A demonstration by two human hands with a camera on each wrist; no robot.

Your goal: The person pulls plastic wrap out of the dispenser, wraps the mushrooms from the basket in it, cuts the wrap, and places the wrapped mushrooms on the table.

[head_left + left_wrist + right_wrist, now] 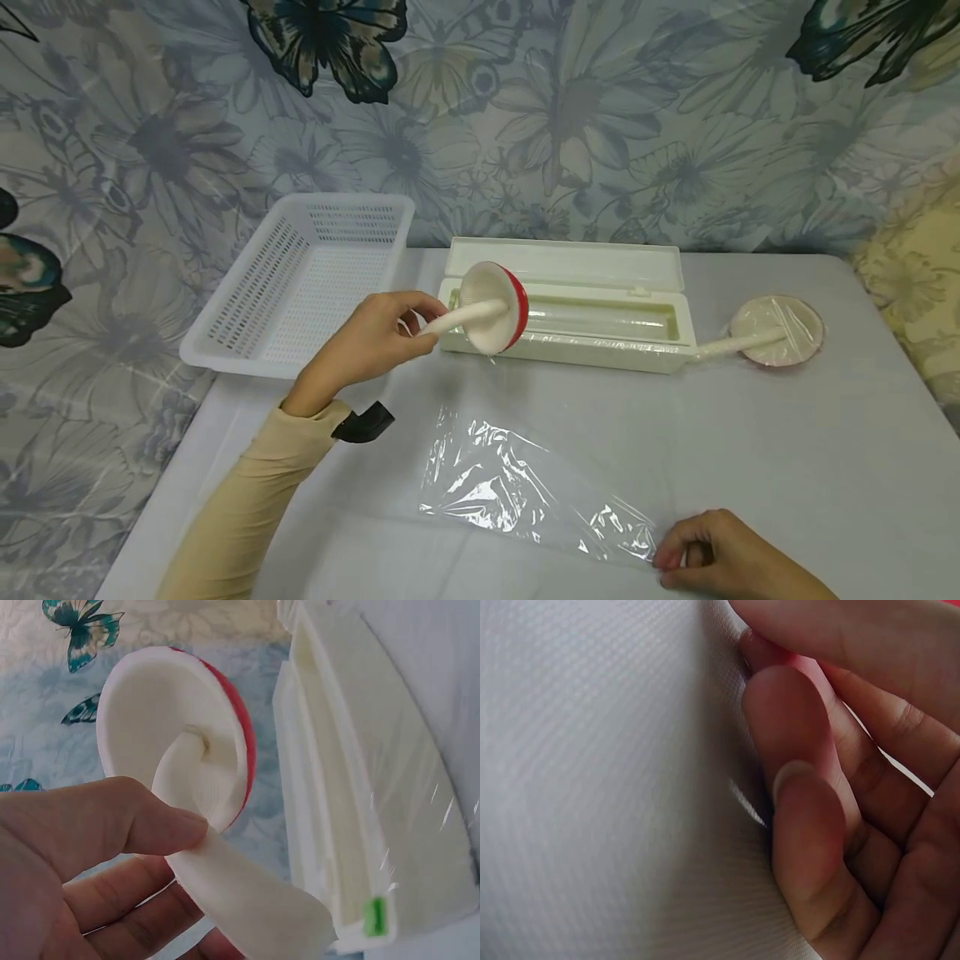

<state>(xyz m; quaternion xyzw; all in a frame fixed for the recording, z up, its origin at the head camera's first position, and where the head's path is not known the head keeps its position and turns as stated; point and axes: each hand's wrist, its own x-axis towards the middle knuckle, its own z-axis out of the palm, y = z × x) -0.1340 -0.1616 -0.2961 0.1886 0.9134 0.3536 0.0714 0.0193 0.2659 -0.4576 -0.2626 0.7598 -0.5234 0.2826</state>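
My left hand (375,337) grips a mushroom-shaped object (487,327) by its white stem, thumb on one side and fingers behind. Its cap is red outside and white underneath; in the left wrist view the hollow underside of the mushroom (139,712) faces the camera. The mushroom is held up in front of a long pale box (600,350) with its lid raised. A clear plastic bag (495,492) lies flat on the white cloth below. At the bag's right corner my right hand (731,554) pinches the film, fingers curled low against the cloth.
A white perforated basket (300,367) stands at the back left. Right of the box lies a second mushroom (776,333) wrapped in clear film. Behind the white-covered table (810,467) hangs a flower and butterfly patterned cloth (570,125).
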